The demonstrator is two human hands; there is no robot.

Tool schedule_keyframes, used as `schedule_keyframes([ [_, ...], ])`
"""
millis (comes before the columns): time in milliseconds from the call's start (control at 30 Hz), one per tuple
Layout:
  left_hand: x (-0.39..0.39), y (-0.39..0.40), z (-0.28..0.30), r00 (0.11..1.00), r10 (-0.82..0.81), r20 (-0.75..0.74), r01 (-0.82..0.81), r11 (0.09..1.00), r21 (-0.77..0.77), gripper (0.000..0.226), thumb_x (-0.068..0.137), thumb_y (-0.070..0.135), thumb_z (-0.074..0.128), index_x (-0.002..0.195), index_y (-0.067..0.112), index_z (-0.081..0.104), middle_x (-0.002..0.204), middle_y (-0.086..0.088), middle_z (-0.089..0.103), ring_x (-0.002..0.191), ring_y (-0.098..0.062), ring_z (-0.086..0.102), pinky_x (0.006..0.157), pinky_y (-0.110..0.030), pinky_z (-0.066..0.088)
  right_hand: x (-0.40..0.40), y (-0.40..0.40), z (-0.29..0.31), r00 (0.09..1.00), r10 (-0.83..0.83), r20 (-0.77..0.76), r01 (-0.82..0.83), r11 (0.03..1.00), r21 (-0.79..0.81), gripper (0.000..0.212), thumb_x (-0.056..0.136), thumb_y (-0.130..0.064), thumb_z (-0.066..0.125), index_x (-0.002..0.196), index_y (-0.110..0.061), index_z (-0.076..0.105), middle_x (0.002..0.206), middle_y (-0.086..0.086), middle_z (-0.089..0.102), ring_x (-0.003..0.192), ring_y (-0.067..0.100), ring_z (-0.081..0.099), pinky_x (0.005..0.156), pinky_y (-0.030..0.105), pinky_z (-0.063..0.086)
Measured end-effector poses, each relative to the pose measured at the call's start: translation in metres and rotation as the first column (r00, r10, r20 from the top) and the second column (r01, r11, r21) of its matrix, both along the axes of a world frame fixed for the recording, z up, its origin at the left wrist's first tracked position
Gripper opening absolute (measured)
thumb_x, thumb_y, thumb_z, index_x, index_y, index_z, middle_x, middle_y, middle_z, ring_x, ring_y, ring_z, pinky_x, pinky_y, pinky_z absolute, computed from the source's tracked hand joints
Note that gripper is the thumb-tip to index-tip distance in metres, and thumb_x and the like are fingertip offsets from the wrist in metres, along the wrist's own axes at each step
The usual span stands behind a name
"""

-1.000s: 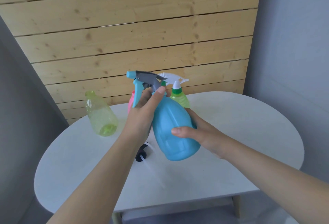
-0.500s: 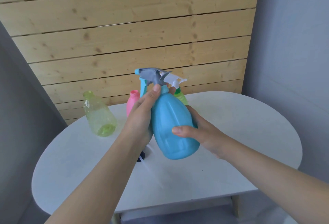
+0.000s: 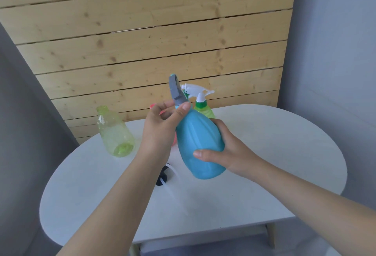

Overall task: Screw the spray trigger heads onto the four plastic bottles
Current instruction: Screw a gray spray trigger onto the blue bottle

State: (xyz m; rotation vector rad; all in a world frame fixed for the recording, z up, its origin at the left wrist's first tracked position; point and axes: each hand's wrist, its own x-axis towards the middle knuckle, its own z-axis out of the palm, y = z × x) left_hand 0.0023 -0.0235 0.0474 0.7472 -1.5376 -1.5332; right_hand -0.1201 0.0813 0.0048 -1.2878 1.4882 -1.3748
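The pink bottle [image 3: 153, 106] is almost wholly hidden behind the left hand [image 3: 160, 127], just its rim and a sliver showing. A dark trigger head [image 3: 162, 178] on the tabletop [image 3: 274, 154] is half covered by the left forearm, and the blue bottle's [image 3: 198, 141] neck sits buried in that grip.

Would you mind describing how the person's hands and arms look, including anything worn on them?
Both arms are bare along their whole visible length, with no sleeves in view. The left hand and right hand wear no gloves, rings, watch or bracelets. The visible fingernails are short and unpainted.
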Motion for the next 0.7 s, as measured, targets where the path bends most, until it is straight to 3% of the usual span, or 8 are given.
schedule_keyframes([
  [100, 0.001, -0.003, 0.003, 0.991, 0.028, 0.129, -0.005, 0.985, -0.175, 0.044, 0.072, 0.043, 0.067, 0.095, 0.006, 0.062, 0.093, -0.009, 0.070, 0.090, -0.024, 0.067, 0.087, -0.047, 0.053, -0.003, 0.001, -0.002, 0.999, -0.025, -0.025, 0.026, 0.999, 0.020, 0.066, 0.057, -0.048, 0.077, 0.110, -0.054, 0.038, 0.114, -0.019, 0.058, 0.101, 0.001, 0.061, 0.085, 0.030, 0.054],
  [200, 0.002, -0.002, 0.007, 0.979, 0.007, 0.204, 0.047, 0.965, -0.259, 0.046, 0.079, 0.037, 0.053, 0.089, -0.008, 0.059, 0.087, -0.011, 0.057, 0.083, -0.024, 0.057, 0.092, -0.059, 0.044, -0.004, 0.002, -0.004, 0.999, -0.032, -0.042, 0.033, 0.999, 0.024, 0.065, 0.059, -0.045, 0.077, 0.111, -0.052, 0.038, 0.114, -0.019, 0.058, 0.101, 0.002, 0.061, 0.084, 0.029, 0.054],
  [267, 0.002, -0.002, 0.004, 0.978, 0.019, 0.209, 0.042, 0.958, -0.282, 0.035, 0.082, 0.033, 0.051, 0.090, 0.000, 0.060, 0.086, -0.007, 0.059, 0.082, -0.021, 0.057, 0.089, -0.057, 0.046, -0.003, 0.001, -0.005, 0.999, -0.025, -0.042, 0.027, 0.999, 0.029, 0.066, 0.059, -0.045, 0.076, 0.112, -0.051, 0.039, 0.113, -0.019, 0.059, 0.100, 0.001, 0.061, 0.083, 0.028, 0.054],
  [333, 0.005, -0.004, 0.001, 0.989, 0.018, 0.147, 0.019, 0.970, -0.244, 0.021, 0.086, 0.026, 0.055, 0.106, 0.019, 0.054, 0.088, 0.003, 0.070, 0.085, -0.014, 0.066, 0.082, -0.045, 0.052, -0.002, -0.001, -0.006, 0.999, -0.022, -0.027, 0.023, 0.999, 0.035, 0.064, 0.059, -0.045, 0.076, 0.111, -0.051, 0.039, 0.112, -0.018, 0.059, 0.099, 0.001, 0.062, 0.082, 0.027, 0.054],
  [400, 0.009, -0.008, -0.001, 0.989, -0.050, 0.137, 0.084, 0.963, -0.258, 0.043, 0.089, 0.019, 0.055, 0.124, 0.034, 0.035, 0.093, 0.004, 0.074, 0.092, -0.016, 0.068, 0.086, -0.035, 0.051, -0.003, -0.002, -0.007, 1.000, -0.019, -0.019, 0.020, 0.999, 0.047, 0.063, 0.058, -0.047, 0.076, 0.109, -0.052, 0.039, 0.112, -0.018, 0.059, 0.099, 0.001, 0.062, 0.082, 0.027, 0.054],
  [500, 0.014, -0.013, 0.003, 0.985, -0.075, 0.152, 0.122, 0.938, -0.325, 0.043, 0.087, 0.020, 0.057, 0.127, 0.033, 0.048, 0.095, -0.001, 0.074, 0.095, -0.019, 0.069, 0.088, -0.040, 0.054, -0.006, -0.001, -0.007, 0.999, 0.013, -0.049, -0.009, 0.997, 0.074, 0.066, 0.054, -0.053, 0.075, 0.108, -0.054, 0.038, 0.111, -0.021, 0.059, 0.096, -0.002, 0.062, 0.080, 0.024, 0.053],
  [600, 0.016, -0.016, 0.008, 0.991, 0.047, 0.127, -0.004, 0.947, -0.322, 0.029, 0.080, 0.042, 0.065, 0.105, 0.027, 0.065, 0.093, 0.009, 0.073, 0.093, -0.011, 0.067, 0.083, -0.037, 0.056, -0.007, -0.001, -0.010, 0.996, 0.042, -0.085, -0.032, 0.993, 0.111, 0.069, 0.054, -0.053, 0.075, 0.112, -0.053, 0.037, 0.113, -0.021, 0.058, 0.101, 0.001, 0.061, 0.085, 0.030, 0.054],
  [700, 0.020, -0.025, 0.013, 0.964, 0.225, 0.139, -0.147, 0.893, -0.425, 0.017, 0.079, 0.041, 0.069, 0.073, 0.026, 0.064, 0.070, 0.022, 0.068, 0.064, 0.000, 0.057, 0.066, -0.014, 0.047, -0.010, 0.000, -0.011, 0.978, 0.070, -0.199, -0.040, 0.987, 0.153, 0.073, 0.055, -0.053, 0.076, 0.116, -0.052, 0.035, 0.115, -0.020, 0.056, 0.103, 0.003, 0.059, 0.085, 0.033, 0.054],
])
